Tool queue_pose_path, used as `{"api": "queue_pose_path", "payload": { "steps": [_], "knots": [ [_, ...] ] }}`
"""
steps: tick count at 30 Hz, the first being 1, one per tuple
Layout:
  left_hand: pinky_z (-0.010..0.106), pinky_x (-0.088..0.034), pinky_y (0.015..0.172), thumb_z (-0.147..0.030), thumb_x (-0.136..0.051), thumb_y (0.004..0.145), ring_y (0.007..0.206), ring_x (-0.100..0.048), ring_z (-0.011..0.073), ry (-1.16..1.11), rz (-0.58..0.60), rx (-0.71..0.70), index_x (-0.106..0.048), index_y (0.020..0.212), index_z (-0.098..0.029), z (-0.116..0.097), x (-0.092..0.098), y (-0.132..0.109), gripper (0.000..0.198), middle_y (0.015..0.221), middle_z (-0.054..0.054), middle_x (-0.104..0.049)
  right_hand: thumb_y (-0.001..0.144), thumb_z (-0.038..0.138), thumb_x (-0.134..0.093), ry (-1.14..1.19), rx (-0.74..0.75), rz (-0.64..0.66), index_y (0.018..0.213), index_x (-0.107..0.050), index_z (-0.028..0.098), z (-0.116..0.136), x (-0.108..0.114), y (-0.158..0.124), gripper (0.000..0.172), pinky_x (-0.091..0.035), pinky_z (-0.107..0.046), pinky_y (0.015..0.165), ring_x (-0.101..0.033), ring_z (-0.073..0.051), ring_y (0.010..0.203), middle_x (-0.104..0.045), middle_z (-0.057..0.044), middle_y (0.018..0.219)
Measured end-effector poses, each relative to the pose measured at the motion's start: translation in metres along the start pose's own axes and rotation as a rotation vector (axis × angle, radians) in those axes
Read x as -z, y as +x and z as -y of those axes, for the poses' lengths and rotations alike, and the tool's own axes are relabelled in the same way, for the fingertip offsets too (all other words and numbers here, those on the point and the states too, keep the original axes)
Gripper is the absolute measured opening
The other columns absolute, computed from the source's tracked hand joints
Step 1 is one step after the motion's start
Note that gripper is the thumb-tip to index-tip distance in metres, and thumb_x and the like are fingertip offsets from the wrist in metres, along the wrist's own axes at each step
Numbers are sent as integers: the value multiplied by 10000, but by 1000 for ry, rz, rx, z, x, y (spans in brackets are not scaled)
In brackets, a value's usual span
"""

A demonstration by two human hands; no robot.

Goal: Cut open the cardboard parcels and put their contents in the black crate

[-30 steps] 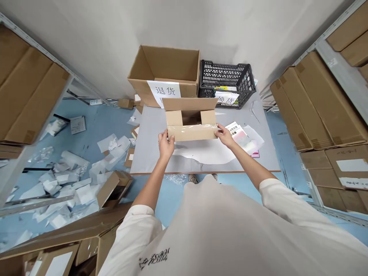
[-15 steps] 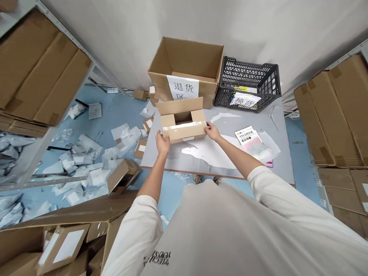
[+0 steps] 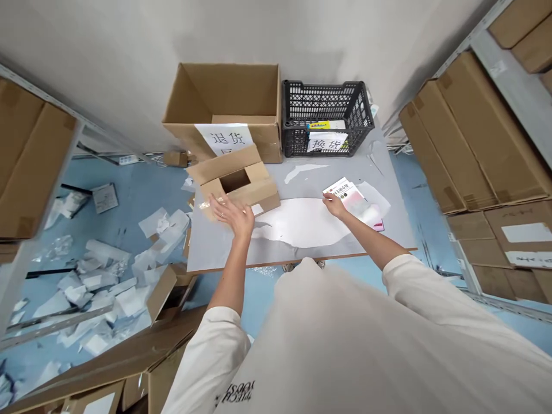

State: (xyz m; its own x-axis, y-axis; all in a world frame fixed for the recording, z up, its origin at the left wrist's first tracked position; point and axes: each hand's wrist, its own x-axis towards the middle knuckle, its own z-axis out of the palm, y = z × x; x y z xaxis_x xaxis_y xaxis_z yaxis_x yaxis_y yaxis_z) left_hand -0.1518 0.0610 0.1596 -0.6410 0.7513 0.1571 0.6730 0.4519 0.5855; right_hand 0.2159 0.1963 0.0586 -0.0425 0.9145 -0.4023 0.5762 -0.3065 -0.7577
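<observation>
Sleeved arms reach forward from the bottom of the view.

Left hand [image 3: 228, 215]: fingers spread and flat, palm down, fingertips [image 3: 214, 201] on the front lower edge of the small cardboard carton [image 3: 235, 184]; no pinch seen. Carton stands at the tabletop's left edge, skewed at an angle, open side up, with one tall flap raised at the rear.

Right hand [image 3: 334, 204]: fingers loosely together, tips touching the lower corner of a printed booklet [image 3: 340, 192]. Whether they pinch it, cannot tell.

The booklet lies on a white plastic sheet [image 3: 371, 198], with a pink item [image 3: 380, 228] just beyond its lower end. A large white paper sheet [image 3: 297, 223] lies flat between the hands, on the grey tabletop [image 3: 215, 253].

Farther on, at the wall, an open large carton [image 3: 224, 98] carries a paper sign [image 3: 222, 138] reading 退货. Just beside it stands a black plastic crate [image 3: 328, 109] with a paper sign [image 3: 324, 144] reading 换货.

Left of the tabletop, white scraps [image 3: 103, 276] litter the blue floor [image 3: 129, 184]. To the right, flattened cartons [image 3: 470, 138] are stacked on a metal shelf [image 3: 513, 86].
</observation>
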Motion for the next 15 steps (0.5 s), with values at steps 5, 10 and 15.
{"api": "queue_pose_path", "payload": {
  "steps": [5, 10, 15],
  "knots": [
    [692, -171, 1410, -236, -651, 951, 1789, -132, 426, -38, 260, -233, -367, 1783, -200, -49, -55, -43, 880, 1923, 217, -155, 958, 263, -595, -240, -146, -76, 1480, -723, 154, -64, 70, -16, 549, -536, -489, 1223, -699, -324, 1358, -688, -200, 1579],
    [659, -327, 1364, -243, -619, 980, 1724, -316, 409, -38, 656, -349, -515, 1692, -229, -90, -130, -107, 719, 1839, 203, -357, 983, 283, -619, -550, -240, -26, 1615, -640, 198, -106, 112, -29, 639, -453, -573, 1278, -531, -405, 1556, -512, -213, 1754],
    [599, -416, 1331, -242, -621, 993, 1652, -445, 389, -47, 980, -375, -543, 1673, -202, -120, -190, -161, 686, 1782, 211, -448, 1028, 340, -648, -697, -181, 141, 1695, -563, 275, -128, 118, -39, 676, -363, -628, 1318, -368, -418, 1670, -384, -192, 1843]
  ]
}}
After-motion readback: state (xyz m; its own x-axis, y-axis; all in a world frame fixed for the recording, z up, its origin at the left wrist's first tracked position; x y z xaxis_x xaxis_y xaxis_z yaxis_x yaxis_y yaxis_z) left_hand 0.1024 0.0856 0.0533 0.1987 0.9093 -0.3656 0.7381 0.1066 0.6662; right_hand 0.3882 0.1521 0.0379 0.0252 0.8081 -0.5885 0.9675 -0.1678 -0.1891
